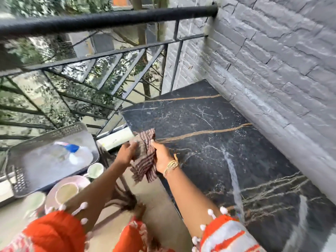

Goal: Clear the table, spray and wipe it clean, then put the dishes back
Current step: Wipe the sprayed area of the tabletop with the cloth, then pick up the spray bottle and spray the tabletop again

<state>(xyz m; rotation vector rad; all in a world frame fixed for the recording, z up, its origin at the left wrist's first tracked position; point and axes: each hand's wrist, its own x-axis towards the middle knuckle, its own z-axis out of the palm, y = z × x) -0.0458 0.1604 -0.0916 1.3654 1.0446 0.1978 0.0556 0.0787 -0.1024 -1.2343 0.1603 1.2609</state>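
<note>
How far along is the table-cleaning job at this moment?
Clearing looks done: the dark marble table bears no dishes, and the cups and pink plate sit off to the side by the tray, where the spray bottle lies. In hand: the left hand and right hand hold the checked cloth at the table's edge. Left: wiping, then returning the dishes.

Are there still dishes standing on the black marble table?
No, the black marble table holds no dishes; the plates and cups stand off to the left beside a tray.
</note>
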